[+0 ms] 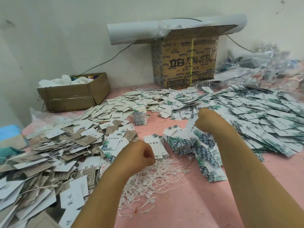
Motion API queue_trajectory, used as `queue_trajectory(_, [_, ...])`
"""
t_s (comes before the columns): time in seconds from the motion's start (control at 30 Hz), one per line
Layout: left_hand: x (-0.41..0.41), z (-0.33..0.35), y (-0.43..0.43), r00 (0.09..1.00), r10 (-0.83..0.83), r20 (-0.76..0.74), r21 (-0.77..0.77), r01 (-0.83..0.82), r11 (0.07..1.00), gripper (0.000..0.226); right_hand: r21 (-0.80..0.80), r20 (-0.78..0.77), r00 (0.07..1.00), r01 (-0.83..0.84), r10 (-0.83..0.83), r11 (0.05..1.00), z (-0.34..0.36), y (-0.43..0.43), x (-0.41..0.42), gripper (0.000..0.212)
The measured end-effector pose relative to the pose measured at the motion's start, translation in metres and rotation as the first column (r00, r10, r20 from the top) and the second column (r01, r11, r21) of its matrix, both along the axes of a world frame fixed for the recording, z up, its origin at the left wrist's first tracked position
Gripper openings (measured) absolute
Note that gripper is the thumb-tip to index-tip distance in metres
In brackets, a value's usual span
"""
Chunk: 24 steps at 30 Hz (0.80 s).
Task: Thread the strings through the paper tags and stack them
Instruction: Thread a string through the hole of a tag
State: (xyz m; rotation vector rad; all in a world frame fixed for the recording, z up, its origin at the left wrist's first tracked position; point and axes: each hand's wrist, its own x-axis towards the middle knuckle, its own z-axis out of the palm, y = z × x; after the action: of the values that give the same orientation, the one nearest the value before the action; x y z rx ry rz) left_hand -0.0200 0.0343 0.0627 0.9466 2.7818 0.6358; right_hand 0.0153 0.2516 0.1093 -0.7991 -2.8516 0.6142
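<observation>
The left grip (pixel 143 155) is curled shut, and its fingertips seem to pinch a thin white string (pixel 162 160) at the top edge of a big messy heap of strings (pixel 148 181). Most of that heap lies just below this grip on the pink desk (pixel 205 203). The right grip (pixel 205 120) is up and to the right of the left one. It is curled too, and it holds a white paper tag (pixel 190 122) that sticks out on its left side. Right under the right grip sits a neat stack of leaf tags (pixel 184 145), with more leaf tags sliding down from it. Between the two grips lies a small stack of white tags (pixel 156 145). A huge spread of leaf tags (pixel 263 116) covers the desk to the right of the right grip. To the left of the left grip is a jumble of brown and white tags (pixel 49 153) that already have strings. Far past both grips, by the wall, stand a big cardboard box (pixel 185 63) and a low open box (pixel 74 94).
</observation>
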Motion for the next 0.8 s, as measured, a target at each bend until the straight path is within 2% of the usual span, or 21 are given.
queue_trajectory(0.13, [-0.001,-0.001,0.001,1.0,0.015,-0.006,0.025,-0.015,1.0,0.011,-0.062,0.095,0.995,0.0,0.006,0.998,-0.003,0.001,0.003,0.02])
queue_trajectory(0.23, [-0.001,-0.001,0.001,1.0,0.015,0.003,0.055,-0.015,0.998,0.013,-0.099,0.096,0.995,0.024,-0.014,0.995,-0.005,0.005,0.0,0.028])
queue_trajectory(0.4, [-0.001,-0.001,0.002,1.0,0.012,0.017,0.074,-0.013,0.997,0.014,-0.088,0.063,0.997,0.059,-0.054,0.994,-0.006,0.012,0.0,0.029])
queue_trajectory(0.57, [-0.001,-0.001,0.002,1.0,0.019,0.009,0.097,-0.019,0.995,0.015,-0.082,0.176,0.984,0.041,-0.027,0.996,-0.012,0.012,-0.003,0.036])
queue_trajectory(0.7, [0.0,0.001,0.004,0.999,0.044,0.006,0.204,-0.044,0.978,0.012,-0.029,0.221,0.975,0.041,-0.034,0.999,-0.014,0.016,-0.007,0.038])
queue_trajectory(0.8, [0.002,0.004,0.007,0.997,0.078,0.016,0.374,-0.078,0.924,0.013,0.058,0.227,0.972,0.052,-0.064,0.997,-0.014,0.017,-0.01,0.026])
